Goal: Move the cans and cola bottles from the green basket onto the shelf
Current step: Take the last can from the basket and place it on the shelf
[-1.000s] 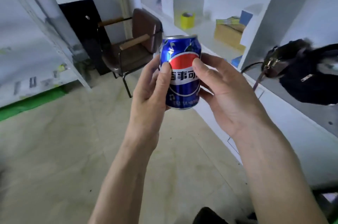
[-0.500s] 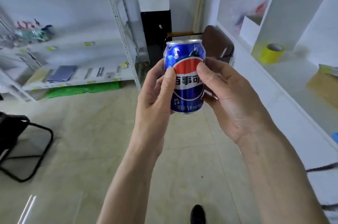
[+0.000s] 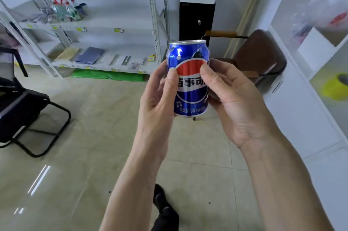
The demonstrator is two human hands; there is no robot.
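A blue cola can [image 3: 189,80] with a red, white and blue logo is held upright in front of me at chest height. My left hand [image 3: 160,104] grips its left side, thumb across the label. My right hand [image 3: 233,102] grips its right side, thumb on the red part of the logo. A white metal shelf [image 3: 98,27] with several small items stands at the back left of the room. The green basket is out of view.
A black chair [image 3: 24,112] stands on the tiled floor at the left. A brown armchair [image 3: 259,57] and a black-and-white cabinet [image 3: 196,17] are behind the can. White cubby shelving [image 3: 318,64] with a yellow tape roll [image 3: 337,87] runs along the right. My foot [image 3: 162,200] shows below.
The view has swung left from the white cubby shelving toward the metal shelf. Both hands keep the can upright at the centre of the view.
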